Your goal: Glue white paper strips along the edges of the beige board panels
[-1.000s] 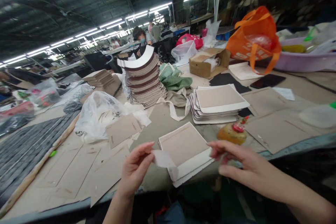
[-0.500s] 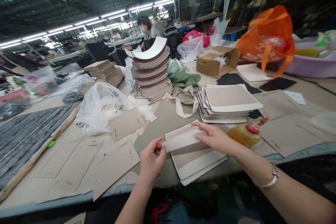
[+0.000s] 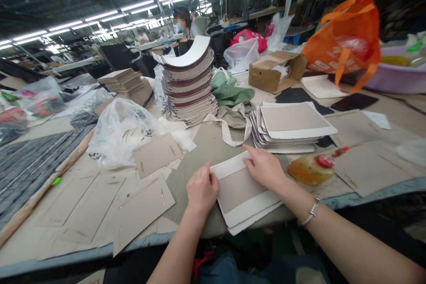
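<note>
A beige panel (image 3: 239, 191) with white borders lies on a small pile of similar panels near the table's front edge. A white strip (image 3: 230, 163) lies flat along its far border. My left hand (image 3: 202, 186) is at the strip's left end, fingers curled and pressed together at the panel's corner. On the strip's right end rests my right hand (image 3: 266, 168), thumb and index finger spread apart, touching it. Right of that hand a plastic bottle (image 3: 313, 169) of amber liquid with a red cap lies on its side. Behind it sits a stack of finished-looking panels (image 3: 296, 122).
A tall stack of curved boards (image 3: 189, 84) stands at the back, beside green cloth (image 3: 233, 93). Clear plastic bags (image 3: 120, 133) and loose beige boards (image 3: 143, 208) lie left. An orange bag (image 3: 346, 44), a cardboard box (image 3: 276, 73) and a phone (image 3: 354, 102) are right.
The white strip, held raised over the panel before, now lies flat along its far border. My left hand moved up and right to the corner; my right hand's fingers opened onto the strip.
</note>
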The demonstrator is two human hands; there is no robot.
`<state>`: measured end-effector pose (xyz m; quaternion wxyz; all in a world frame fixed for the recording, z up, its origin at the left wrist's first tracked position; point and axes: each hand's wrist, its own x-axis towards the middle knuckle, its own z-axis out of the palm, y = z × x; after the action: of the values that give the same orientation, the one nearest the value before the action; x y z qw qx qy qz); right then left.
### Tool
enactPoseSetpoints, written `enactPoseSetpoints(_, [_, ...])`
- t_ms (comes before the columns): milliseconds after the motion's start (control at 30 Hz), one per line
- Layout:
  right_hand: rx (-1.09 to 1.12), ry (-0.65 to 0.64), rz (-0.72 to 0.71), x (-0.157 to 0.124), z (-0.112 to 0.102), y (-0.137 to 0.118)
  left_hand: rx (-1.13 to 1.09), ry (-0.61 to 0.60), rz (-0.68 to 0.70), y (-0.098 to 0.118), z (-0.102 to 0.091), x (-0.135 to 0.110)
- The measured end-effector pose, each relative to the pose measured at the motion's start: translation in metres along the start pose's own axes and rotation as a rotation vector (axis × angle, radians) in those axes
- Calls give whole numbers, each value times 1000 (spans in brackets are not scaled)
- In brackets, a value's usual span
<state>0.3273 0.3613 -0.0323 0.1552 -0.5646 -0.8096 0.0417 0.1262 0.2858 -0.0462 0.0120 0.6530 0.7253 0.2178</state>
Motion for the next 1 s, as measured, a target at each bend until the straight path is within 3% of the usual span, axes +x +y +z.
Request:
enactPoseSetpoints(100, [-22, -5, -15, -1, 4, 0, 13, -22, -11, -1, 1, 1])
enactPoseSetpoints(200, [-58, 28, -14, -4, 2, -1, 32, 32, -2, -3, -1, 0])
enactPoseSetpoints(300, [-87, 111, -40, -8, -3, -3, 32, 105, 76, -1, -10, -8])
enactPoseSetpoints(367, [-67, 129, -131, -13, -5, -5, 20, 101, 168, 3, -17, -17])
enactPoseSetpoints(500, [-3, -7, -400, -25, -3, -11, -5, -45, 288, 19, -24, -39])
enactPoseSetpoints(600, [16, -124, -496, -32, 3, -17, -34, -111, 318, 28, -23, -49])
enactPoseSetpoints(767, [8, -190, -513, -34, 13, -21, -67, -128, 329, 29, -18, -50])
enactPoseSetpoints(1000, [-2, -171, -492, -34, 18, -20, -71, -144, 340, 28, -17, -50])
